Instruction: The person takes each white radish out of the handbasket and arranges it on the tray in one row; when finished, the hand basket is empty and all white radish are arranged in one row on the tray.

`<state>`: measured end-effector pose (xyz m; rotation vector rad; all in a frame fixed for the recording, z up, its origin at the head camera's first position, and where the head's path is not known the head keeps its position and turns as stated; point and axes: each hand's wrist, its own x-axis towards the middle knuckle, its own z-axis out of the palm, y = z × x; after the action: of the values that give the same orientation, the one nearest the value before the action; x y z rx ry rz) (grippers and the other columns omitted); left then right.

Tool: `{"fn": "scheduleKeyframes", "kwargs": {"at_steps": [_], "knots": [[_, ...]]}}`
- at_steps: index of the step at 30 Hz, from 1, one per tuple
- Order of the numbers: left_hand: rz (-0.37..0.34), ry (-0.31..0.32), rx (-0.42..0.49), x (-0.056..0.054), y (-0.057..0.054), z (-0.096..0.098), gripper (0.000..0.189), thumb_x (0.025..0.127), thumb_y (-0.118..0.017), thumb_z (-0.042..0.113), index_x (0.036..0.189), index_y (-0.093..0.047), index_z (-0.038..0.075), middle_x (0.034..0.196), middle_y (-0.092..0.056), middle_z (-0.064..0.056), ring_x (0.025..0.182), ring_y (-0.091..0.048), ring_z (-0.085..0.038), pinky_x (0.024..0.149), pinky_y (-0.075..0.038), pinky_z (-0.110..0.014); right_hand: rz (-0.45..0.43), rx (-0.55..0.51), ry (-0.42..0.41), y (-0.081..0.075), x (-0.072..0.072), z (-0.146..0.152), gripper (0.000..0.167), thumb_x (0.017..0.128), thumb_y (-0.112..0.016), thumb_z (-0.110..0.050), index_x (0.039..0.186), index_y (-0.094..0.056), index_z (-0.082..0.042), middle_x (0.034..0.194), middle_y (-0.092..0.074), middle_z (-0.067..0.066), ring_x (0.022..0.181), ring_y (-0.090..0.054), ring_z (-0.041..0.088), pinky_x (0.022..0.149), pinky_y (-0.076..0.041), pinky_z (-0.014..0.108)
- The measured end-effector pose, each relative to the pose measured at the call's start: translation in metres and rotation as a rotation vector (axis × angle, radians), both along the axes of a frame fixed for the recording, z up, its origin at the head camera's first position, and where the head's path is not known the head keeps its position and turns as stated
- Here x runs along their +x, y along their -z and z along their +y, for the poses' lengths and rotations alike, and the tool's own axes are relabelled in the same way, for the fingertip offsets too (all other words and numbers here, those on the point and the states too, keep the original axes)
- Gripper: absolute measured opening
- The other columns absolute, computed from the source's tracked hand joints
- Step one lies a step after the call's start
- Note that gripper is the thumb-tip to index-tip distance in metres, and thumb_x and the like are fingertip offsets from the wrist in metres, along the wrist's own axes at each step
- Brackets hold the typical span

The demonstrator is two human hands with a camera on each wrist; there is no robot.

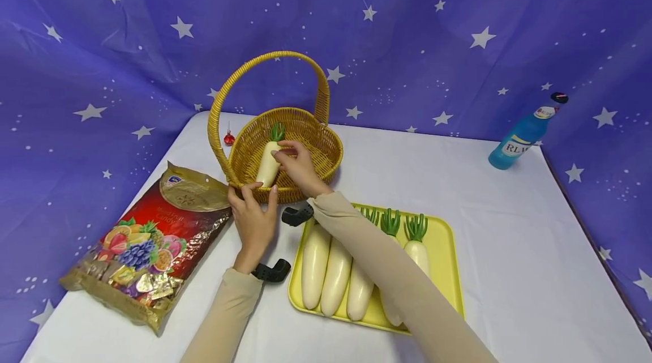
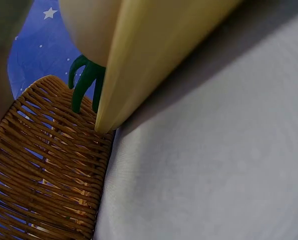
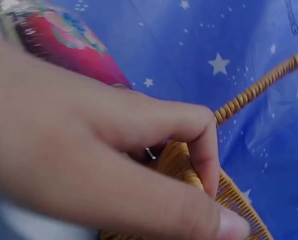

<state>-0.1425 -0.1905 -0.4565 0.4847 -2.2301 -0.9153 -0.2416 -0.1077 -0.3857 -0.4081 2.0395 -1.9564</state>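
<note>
A white radish [image 1: 268, 163] with green leaf stubs lies slanted in the wicker basket [image 1: 336, 153], its lower end at the front rim. My right hand [image 1: 300, 167] reaches over that rim and pinches the radish near its leafy top, thumb lying across its side. In the right wrist view, thumb and index finger curve over the basket, and the radish is hidden. With fingers spread, my left hand [image 1: 254, 224] rests its fingertips against the basket's front rim. Below the right forearm, several more white radishes [image 1: 314, 267] lie on a yellow tray [image 1: 445, 250].
A red and gold bag of fruit candy [image 1: 153, 238] lies left of the basket. Behind that bag sits a small red wrapped lollipop [image 1: 229, 138]. A blue bottle [image 1: 519, 139] stands at the far right of the white-covered table [image 1: 530, 261], before a starry purple backdrop [image 1: 397, 57].
</note>
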Motion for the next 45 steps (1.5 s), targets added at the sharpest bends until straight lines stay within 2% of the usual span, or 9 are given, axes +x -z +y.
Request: {"fn": "scheduleKeyframes", "kwargs": {"at_steps": [8, 11, 14, 20, 26, 30, 36, 41, 45], "knots": [[0.022, -0.015, -0.026, 0.001, 0.0, -0.003, 0.045, 0.086, -0.054, 0.047, 0.108, -0.049, 0.009, 0.134, -0.023, -0.031, 0.117, -0.037, -0.047, 0.093, -0.032, -0.055, -0.126, -0.011, 0.045, 0.003, -0.012, -0.019, 0.058, 0.089, -0.056, -0.023, 0.139, -0.028, -0.018, 0.126, -0.045, 0.019, 0.109, -0.051, 0.034, 0.092, -0.042, 0.051], [0.026, -0.019, -0.025, 0.002, 0.001, -0.004, 0.041, 0.085, -0.057, 0.043, 0.108, -0.049, 0.01, 0.134, -0.024, -0.031, 0.117, -0.038, -0.047, 0.093, -0.033, -0.055, -0.2, 0.055, 0.038, 0.004, -0.016, -0.021, 0.067, 0.088, -0.057, -0.029, 0.143, -0.019, -0.019, 0.14, -0.033, 0.017, 0.116, -0.047, 0.033, 0.093, -0.041, 0.051], [0.019, -0.009, -0.015, 0.002, 0.001, -0.004, 0.036, 0.084, -0.062, 0.031, 0.109, -0.049, 0.01, 0.134, -0.023, -0.031, 0.117, -0.037, -0.048, 0.094, -0.032, -0.055, -0.267, 0.163, 0.016, 0.005, -0.019, -0.022, 0.074, 0.087, -0.058, -0.035, 0.144, -0.014, -0.022, 0.144, -0.028, 0.015, 0.108, -0.051, 0.029, 0.088, -0.044, 0.047], [-0.012, 0.008, 0.006, 0.003, 0.0, -0.004, 0.043, 0.072, -0.062, 0.007, 0.112, -0.047, 0.011, 0.136, -0.02, -0.031, 0.119, -0.035, -0.048, 0.096, -0.031, -0.055, -0.313, 0.307, -0.101, 0.005, -0.019, -0.024, 0.083, 0.086, -0.06, -0.034, 0.146, -0.005, -0.017, 0.132, -0.041, 0.022, 0.101, -0.058, 0.04, 0.078, -0.051, 0.044], [-0.018, 0.013, 0.002, 0.003, 0.002, -0.003, 0.047, 0.068, -0.056, 0.0, 0.113, -0.048, 0.011, 0.136, -0.019, -0.032, 0.118, -0.036, -0.049, 0.094, -0.031, -0.056, -0.262, 0.418, -0.139, 0.009, -0.019, -0.028, 0.084, 0.084, -0.063, -0.03, 0.143, -0.008, -0.007, 0.114, -0.053, 0.024, 0.066, -0.061, 0.024, 0.051, -0.049, 0.025], [-0.038, 0.03, 0.013, 0.003, 0.003, -0.001, 0.048, 0.068, -0.051, -0.001, 0.115, -0.047, 0.011, 0.138, -0.017, -0.032, 0.12, -0.034, -0.05, 0.095, -0.03, -0.056, -0.237, 0.484, -0.122, 0.013, -0.02, -0.029, 0.08, 0.081, -0.066, -0.029, 0.138, -0.016, -0.003, 0.106, -0.056, 0.023, 0.053, -0.055, 0.017, 0.044, -0.046, 0.022], [-0.044, 0.027, 0.017, 0.004, 0.001, -0.002, 0.047, 0.07, -0.054, 0.001, 0.115, -0.046, 0.012, 0.139, -0.017, -0.032, 0.122, -0.032, -0.05, 0.097, -0.029, -0.056, -0.208, 0.44, -0.124, 0.012, -0.019, -0.026, 0.074, 0.082, -0.065, -0.024, 0.136, -0.019, -0.003, 0.106, -0.055, 0.026, 0.065, -0.062, 0.027, 0.046, -0.048, 0.024], [-0.023, 0.026, 0.008, 0.003, -0.001, -0.003, 0.042, 0.073, -0.059, 0.008, 0.113, -0.047, 0.012, 0.138, -0.018, -0.031, 0.121, -0.033, -0.049, 0.098, -0.029, -0.055, -0.243, 0.374, -0.127, 0.009, -0.021, -0.022, 0.084, 0.083, -0.063, -0.021, 0.143, -0.006, -0.008, 0.109, -0.053, 0.028, 0.083, -0.065, 0.038, 0.046, -0.049, 0.026], [-0.02, 0.022, 0.003, 0.002, 0.0, -0.003, 0.04, 0.075, -0.06, 0.01, 0.112, -0.047, 0.012, 0.138, -0.018, -0.032, 0.12, -0.034, -0.049, 0.096, -0.031, -0.055, -0.326, 0.329, -0.139, 0.008, -0.026, -0.021, 0.089, 0.085, -0.062, -0.021, 0.145, 0.003, -0.017, 0.114, -0.051, 0.029, 0.071, -0.065, 0.033, 0.047, -0.05, 0.027]]}}
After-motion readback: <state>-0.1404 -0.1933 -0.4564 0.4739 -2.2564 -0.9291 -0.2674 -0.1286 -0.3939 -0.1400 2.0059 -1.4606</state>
